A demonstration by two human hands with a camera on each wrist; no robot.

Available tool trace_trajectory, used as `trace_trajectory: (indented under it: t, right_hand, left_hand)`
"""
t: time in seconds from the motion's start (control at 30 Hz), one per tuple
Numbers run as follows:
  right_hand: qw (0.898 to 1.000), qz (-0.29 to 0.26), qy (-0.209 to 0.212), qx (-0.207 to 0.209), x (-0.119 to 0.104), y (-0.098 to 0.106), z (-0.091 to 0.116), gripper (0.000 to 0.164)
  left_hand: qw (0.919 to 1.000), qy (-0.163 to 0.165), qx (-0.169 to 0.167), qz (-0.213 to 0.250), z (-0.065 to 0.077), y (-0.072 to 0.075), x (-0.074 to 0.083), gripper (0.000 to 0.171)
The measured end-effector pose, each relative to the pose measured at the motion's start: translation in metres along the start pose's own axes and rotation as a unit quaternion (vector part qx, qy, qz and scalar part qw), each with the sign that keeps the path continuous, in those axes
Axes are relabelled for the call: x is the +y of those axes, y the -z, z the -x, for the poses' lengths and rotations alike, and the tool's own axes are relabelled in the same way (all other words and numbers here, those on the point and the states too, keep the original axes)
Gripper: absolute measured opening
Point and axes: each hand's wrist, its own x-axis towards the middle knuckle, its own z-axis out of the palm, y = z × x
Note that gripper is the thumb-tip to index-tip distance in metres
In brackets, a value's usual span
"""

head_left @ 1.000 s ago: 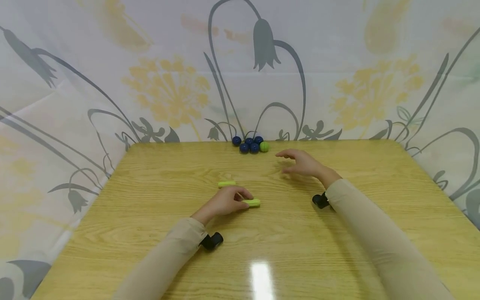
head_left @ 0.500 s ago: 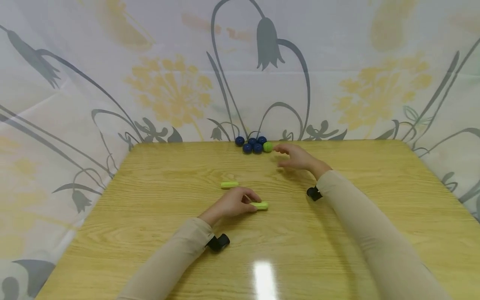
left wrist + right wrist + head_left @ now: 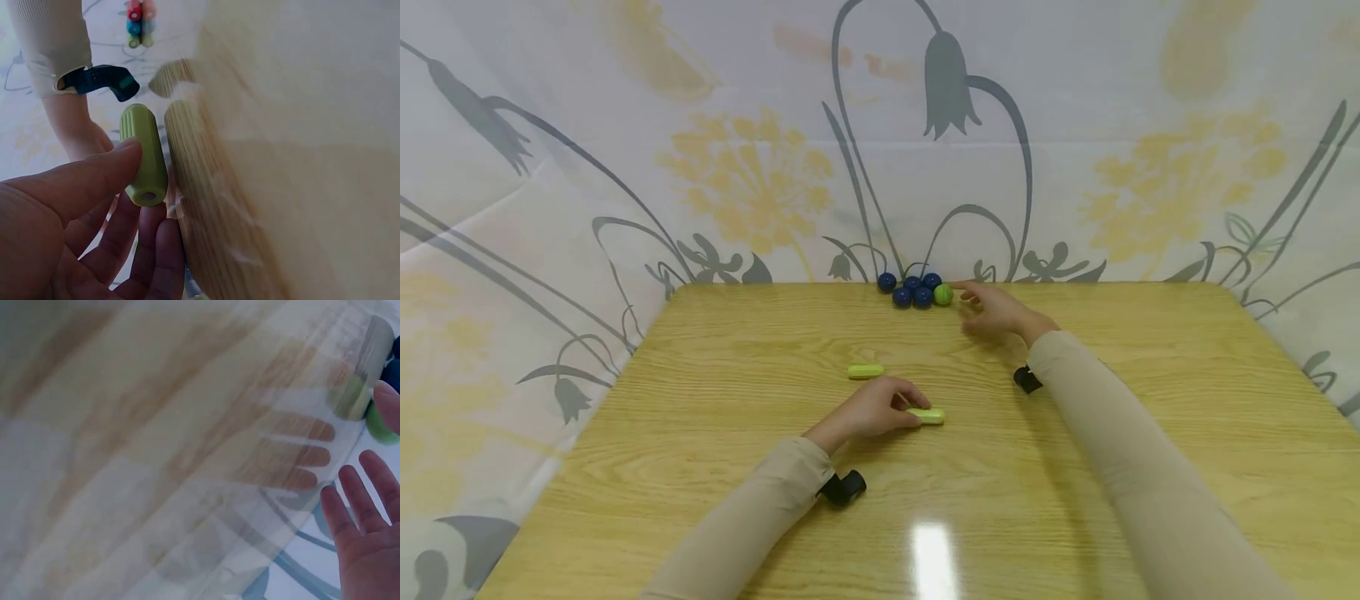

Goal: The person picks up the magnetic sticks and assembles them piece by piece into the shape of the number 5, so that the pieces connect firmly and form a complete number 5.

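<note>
Between thumb and fingers, my left hand [image 3: 880, 407] pinches a yellow-green magnetic rod [image 3: 930, 416] low over the table. The left wrist view shows ridges along this rod [image 3: 147, 156] and a grey dot in its end. A second yellow-green rod [image 3: 866, 371] lies just beyond that hand. At the table's far edge, my right hand [image 3: 996, 310] is beside a green ball [image 3: 943, 294], its fingers spread and holding nothing. In the right wrist view, a gap shows between the fingers and the green ball [image 3: 379, 425]. Several dark blue balls [image 3: 922, 297] cluster left of it.
A flower-patterned cloth [image 3: 760, 192] rises behind the wooden table [image 3: 737, 400]. Red, blue and green rods [image 3: 134, 25] appear at the top of the left wrist view. The tabletop mirrors nearby things.
My right hand has reached farther back and closer to the green ball. My left hand keeps its pinch on the rod, almost in place. The whole head view has shifted slightly.
</note>
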Motion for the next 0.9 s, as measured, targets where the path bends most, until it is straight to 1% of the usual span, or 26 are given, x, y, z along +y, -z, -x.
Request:
trace_trajectory:
  t: [0.07,0.17,0.37,0.47,0.57,0.7,0.77,0.9]
  right_hand:
    - [1.000,0.009,0.002,-0.006,0.000,0.000,-0.002,0.077]
    - [1.000,0.023,0.008,-0.009,0.000,-0.001,-0.006,0.076]
    - [1.000,0.002,0.005,0.016,-0.001,-0.001,-0.009,0.061]
    - [1.000,0.010,0.021,0.019,-0.002,-0.002,-0.008,0.057]
    - [0.998,0.022,0.047,0.023,-0.002,-0.003,-0.007,0.051]
    - [0.997,0.008,0.070,0.033,-0.004,-0.006,-0.004,0.038]
    - [0.996,0.001,0.078,0.035,-0.005,-0.006,-0.001,0.034]
    - [0.997,0.005,0.073,0.039,-0.007,-0.008,0.004,0.028]
  left_hand:
    - [1.0000,0.005,0.000,-0.002,0.000,0.000,0.000,0.018]
    - [1.0000,0.005,0.001,-0.004,0.001,0.000,0.001,0.017]
    - [1.0000,0.002,0.004,-0.003,0.001,0.000,0.002,0.017]
    - [1.0000,0.001,0.003,0.000,0.001,0.000,0.002,0.017]
    - [1.0000,-0.003,0.000,0.005,-0.001,-0.001,0.003,0.017]
    - [0.9999,-0.001,-0.006,0.014,-0.004,-0.001,0.004,0.018]
    - [0.9999,0.003,-0.007,0.015,-0.005,-0.001,0.005,0.019]
    - [0.9998,0.003,-0.004,0.018,-0.010,-0.001,0.007,0.019]
